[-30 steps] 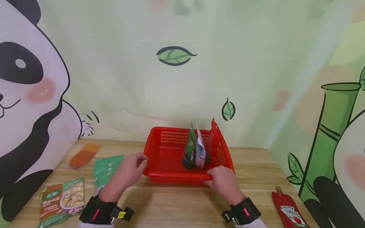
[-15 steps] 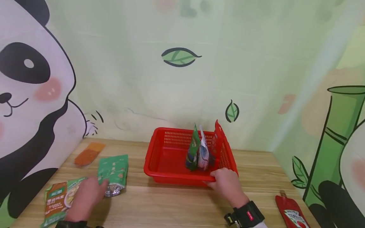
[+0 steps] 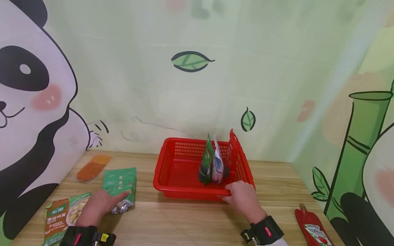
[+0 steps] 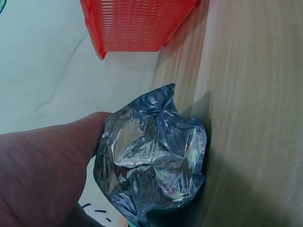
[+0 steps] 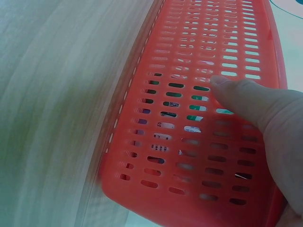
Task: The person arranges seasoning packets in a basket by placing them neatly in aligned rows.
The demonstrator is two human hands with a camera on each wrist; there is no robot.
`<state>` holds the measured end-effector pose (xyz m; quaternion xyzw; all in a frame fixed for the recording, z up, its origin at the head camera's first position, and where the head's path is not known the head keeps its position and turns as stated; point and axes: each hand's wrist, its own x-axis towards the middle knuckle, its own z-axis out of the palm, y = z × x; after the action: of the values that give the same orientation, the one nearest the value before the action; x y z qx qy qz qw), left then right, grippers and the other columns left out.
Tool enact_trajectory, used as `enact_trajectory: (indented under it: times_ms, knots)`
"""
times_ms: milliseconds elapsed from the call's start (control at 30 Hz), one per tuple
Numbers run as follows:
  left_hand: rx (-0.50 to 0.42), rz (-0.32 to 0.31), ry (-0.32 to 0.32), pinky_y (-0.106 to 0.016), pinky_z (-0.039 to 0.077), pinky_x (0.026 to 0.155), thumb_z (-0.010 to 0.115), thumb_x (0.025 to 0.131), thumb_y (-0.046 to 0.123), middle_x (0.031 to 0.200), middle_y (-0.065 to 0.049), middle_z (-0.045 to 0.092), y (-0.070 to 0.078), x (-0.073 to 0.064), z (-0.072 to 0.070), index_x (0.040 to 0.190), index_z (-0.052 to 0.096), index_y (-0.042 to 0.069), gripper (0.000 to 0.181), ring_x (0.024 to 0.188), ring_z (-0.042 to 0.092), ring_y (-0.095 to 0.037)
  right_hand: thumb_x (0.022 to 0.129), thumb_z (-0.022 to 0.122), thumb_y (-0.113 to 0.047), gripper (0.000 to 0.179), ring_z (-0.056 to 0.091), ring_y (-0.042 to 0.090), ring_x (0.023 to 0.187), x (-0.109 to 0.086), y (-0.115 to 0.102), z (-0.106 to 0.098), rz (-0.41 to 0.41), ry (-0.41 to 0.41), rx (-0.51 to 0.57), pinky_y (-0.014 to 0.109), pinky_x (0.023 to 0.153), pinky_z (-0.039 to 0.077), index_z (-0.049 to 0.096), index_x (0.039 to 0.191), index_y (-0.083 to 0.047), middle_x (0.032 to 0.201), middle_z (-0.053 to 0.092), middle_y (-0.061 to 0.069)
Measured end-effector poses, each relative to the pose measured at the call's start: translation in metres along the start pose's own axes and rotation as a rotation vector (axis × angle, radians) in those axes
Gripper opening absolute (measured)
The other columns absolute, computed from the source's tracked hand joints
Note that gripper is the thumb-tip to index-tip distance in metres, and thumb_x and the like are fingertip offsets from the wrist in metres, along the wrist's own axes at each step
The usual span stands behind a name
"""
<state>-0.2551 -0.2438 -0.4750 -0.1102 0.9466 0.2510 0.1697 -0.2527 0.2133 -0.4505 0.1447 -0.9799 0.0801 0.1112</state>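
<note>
My left hand (image 3: 97,204) is at a green pouch (image 3: 119,177) on the left of the table, its thumb lying across the front of the pouch. In the left wrist view the thumb meets the crumpled silver bottom of the pouch (image 4: 151,161), and the other fingers are hidden behind it. My right hand (image 3: 243,200) grips the near right rim of a red plastic basket (image 3: 181,188). The right wrist view shows that thumb against the slotted outer wall of the basket (image 5: 156,189). Three packets stand in the basket's right half: green (image 3: 207,160), whitish (image 3: 217,165) and red (image 3: 232,153).
Left of the green pouch lies a brown-and-green food packet (image 3: 56,218), partly covered by the left hand. A flat orange packet (image 3: 93,167) is farther back. A red Heinz ketchup pouch (image 3: 312,225) lies at the right edge of the wooden table (image 3: 172,222).
My left hand has left the basket's left side and moved leftward and nearer to the green pouch, where its thumb now lies over it. The right hand has stayed at the basket rim.
</note>
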Motion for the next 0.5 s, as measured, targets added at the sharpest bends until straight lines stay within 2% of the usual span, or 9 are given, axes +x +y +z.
enact_trajectory:
  times_ms: [200,333,500]
  knots:
    - [0.020,0.010,0.005,-0.054,0.050,0.095,0.048,0.085,0.084,0.121,-0.045,0.053,0.002,0.005,0.000,0.127,0.045,-0.029,0.120,0.099,0.055,-0.041,0.078,0.090,-0.031,0.017,0.053,0.004,0.058,0.000,-0.001,0.001,0.009,-0.010,0.021,0.026,0.067,0.053,0.082,0.082,-0.016,0.062,0.068,-0.010]
    - [0.034,0.020,0.044,-0.062,0.043,0.105,0.053,0.086,0.079,0.130,-0.050,0.046,0.004,0.009,0.005,0.128,0.042,-0.030,0.118,0.113,0.052,-0.053,0.078,0.090,-0.032,0.017,0.052,0.005,0.058,0.000,-0.001,0.001,0.009,-0.005,0.010,0.026,0.066,0.050,0.081,0.080,-0.018,0.062,0.067,-0.010]
    - [0.052,0.019,0.100,-0.065,0.038,0.107,0.058,0.085,0.072,0.127,-0.050,0.048,0.009,0.011,0.011,0.124,0.043,-0.031,0.112,0.118,0.048,-0.060,0.078,0.090,-0.033,0.018,0.053,0.007,0.059,-0.001,-0.003,-0.001,0.011,-0.005,0.000,0.027,0.065,0.048,0.079,0.078,-0.019,0.062,0.068,-0.009]
